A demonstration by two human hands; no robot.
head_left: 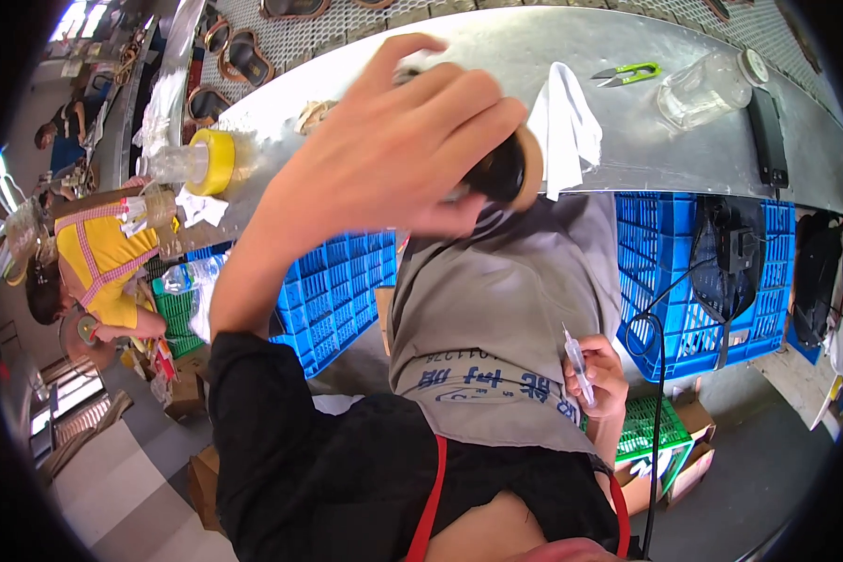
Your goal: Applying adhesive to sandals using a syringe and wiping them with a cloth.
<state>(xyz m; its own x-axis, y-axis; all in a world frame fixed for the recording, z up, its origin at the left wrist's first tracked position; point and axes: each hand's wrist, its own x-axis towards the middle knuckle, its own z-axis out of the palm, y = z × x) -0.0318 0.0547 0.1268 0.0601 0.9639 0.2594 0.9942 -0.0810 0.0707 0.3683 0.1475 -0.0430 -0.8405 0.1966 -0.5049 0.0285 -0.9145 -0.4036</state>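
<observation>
Above the near edge of the metal table (496,47), my left hand (398,140) is wrapped round a sandal with a glossy black upper (501,176) and a tan sole edge. My fingers and palm hide most of the sandal. Lower down at the right, beside my grey apron (506,290), my right hand (604,379) grips a slim clear syringe (579,365), its thin tip pointing up. A white cloth (564,126) hangs over the table edge just right of the sandal. Green-handled thread snips (629,74) lie farther right.
A clear jar (702,91) lies by a black flat case (767,140) at the right. At the left stands a yellow tape roll (217,161). Black sandals (245,58) rest on a mesh belt beyond. Blue crates (337,295) flank my legs. A person in yellow (108,248) works at left.
</observation>
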